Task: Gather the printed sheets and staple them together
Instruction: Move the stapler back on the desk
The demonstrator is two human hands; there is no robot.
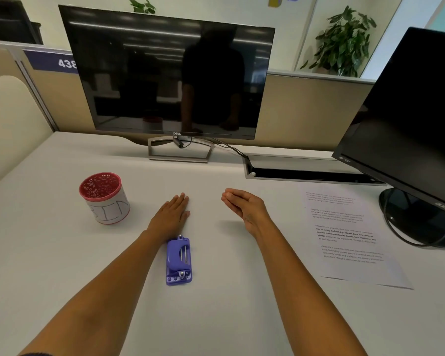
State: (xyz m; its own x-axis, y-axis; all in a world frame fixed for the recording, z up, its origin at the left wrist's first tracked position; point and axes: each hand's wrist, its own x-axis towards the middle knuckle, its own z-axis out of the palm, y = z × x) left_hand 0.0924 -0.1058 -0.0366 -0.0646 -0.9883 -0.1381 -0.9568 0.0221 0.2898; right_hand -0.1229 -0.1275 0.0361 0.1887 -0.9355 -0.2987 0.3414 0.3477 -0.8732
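Note:
Printed white sheets lie overlapped in a staggered row on the right side of the white desk, each showing a short block of text. A small purple stapler rests on the desk near the middle, just beside my left forearm. My left hand lies flat, palm down, with fingers extended, beyond the stapler and holding nothing. My right hand hovers on its edge with fingers straight and together, to the left of the sheets, apart from them and holding nothing.
A red-rimmed white cup stands to the left. A Dell monitor stands at the back centre, and an Acer monitor with its round base sits right of the sheets. A cable slot runs along the back.

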